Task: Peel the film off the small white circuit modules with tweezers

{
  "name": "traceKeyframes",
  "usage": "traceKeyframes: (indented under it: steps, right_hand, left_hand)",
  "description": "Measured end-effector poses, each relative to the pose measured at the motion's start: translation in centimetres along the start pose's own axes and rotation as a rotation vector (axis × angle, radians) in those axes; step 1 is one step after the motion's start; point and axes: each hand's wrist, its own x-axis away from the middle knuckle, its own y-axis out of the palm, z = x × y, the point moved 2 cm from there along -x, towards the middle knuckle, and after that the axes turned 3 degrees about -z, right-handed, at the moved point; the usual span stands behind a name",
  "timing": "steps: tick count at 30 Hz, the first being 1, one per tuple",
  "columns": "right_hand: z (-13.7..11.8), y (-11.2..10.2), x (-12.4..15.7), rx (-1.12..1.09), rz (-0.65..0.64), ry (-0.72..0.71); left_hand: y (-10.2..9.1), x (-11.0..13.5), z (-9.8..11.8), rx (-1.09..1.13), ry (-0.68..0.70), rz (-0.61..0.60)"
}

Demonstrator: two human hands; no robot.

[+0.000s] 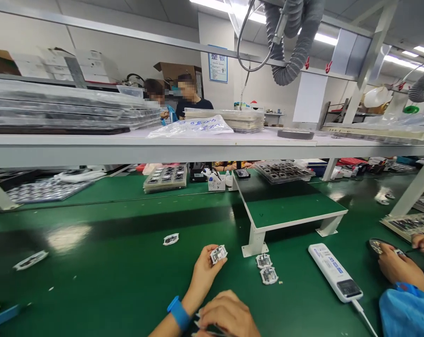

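My left hand (205, 271), with a blue band on its wrist, pinches a small white electronics housing (219, 254) between thumb and fingers. The housing's open side shows circuit parts. Lower and nearer, my right hand (229, 312) has its fingers curled round a thin grey tool (219, 330), mostly hidden by the hand and the frame edge. Two similar housings, one (263, 260) just behind the other (268, 275), lie right of my left hand. A further housing (171, 239) rests farther back on the green bench, and a longer white piece (31, 260) lies at the left.
A low green-topped stand (296, 206) carries a tray of dark parts (284, 171). To its front right lies a white cabled device (334, 271). A co-worker's hand (397, 267) and blue sleeve work at far right. A white shelf (197, 153) spans the bench above.
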Motion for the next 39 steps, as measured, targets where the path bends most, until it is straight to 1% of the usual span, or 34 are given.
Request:
traceKeyframes:
  steps: [2, 4, 7, 10, 13, 17, 19, 20, 23, 25, 28, 31, 35, 39]
  right_hand:
    - [-0.2, -0.2, 0.0, -0.028, 0.059, -0.011]
    - [-0.7, -0.3, -0.2, -0.051, 0.111, 0.025]
    - [-1.2, -0.2, -0.3, -0.051, 0.135, 0.109]
    - [-0.7, 0.1, -0.1, -0.034, 0.169, 0.241]
    - [0.4, 0.4, 0.3, -0.132, 0.2, 0.412]
    - [1.5, 0.9, 1.0, -0.286, 0.232, 0.655]
    - [1.6, 1.2, 1.2, -0.347, 0.247, 0.747]
    - [1.7, 1.3, 1.3, -0.377, 0.253, 0.772]
    - [1.5, 1.9, 1.2, -0.436, 0.238, 0.762]
    - [1.3, 2.2, 1.1, -0.435, 0.205, 0.709]
    - [0.9, 2.4, 1.0, -0.377, 0.171, 0.613]
    - [0.8, 2.4, 0.9, -0.324, 0.161, 0.551]
    - [0.8, 2.1, 0.7, -0.316, 0.177, 0.511]
    - [0.4, 1.8, 0.5, -0.261, 0.16, 0.423]
  left_hand:
    - [-1.7, 2.7, 0.1, 0.068, -0.07, -0.015]
    - [-3.4, 5.4, 0.4, 0.114, -0.145, -0.045]
    - [-5.8, 8.8, 1.0, 0.168, -0.264, -0.077]
    - [-7.4, 11.1, 1.4, 0.304, -0.41, -0.087]
    - [-7.8, 12.2, 2.0, 0.364, -0.442, -0.095]
    - [-7.3, 12.8, 2.8, 0.379, -0.455, -0.127]
    - [-7.1, 13.1, 3.1, 0.379, -0.471, -0.138]
    - [-7.0, 13.2, 3.2, 0.371, -0.474, -0.148]
    - [-6.8, 13.6, 3.3, 0.341, -0.459, -0.181]
    - [-6.7, 13.7, 3.3, 0.33, -0.448, -0.191]
    - [-6.6, 13.8, 3.3, 0.316, -0.451, -0.193]
    - [-6.6, 13.8, 3.2, 0.306, -0.453, -0.205]
    - [-6.8, 13.6, 3.0, 0.238, -0.433, -0.225]
    - [-6.5, 13.6, 3.0, 0.173, -0.469, -0.252]
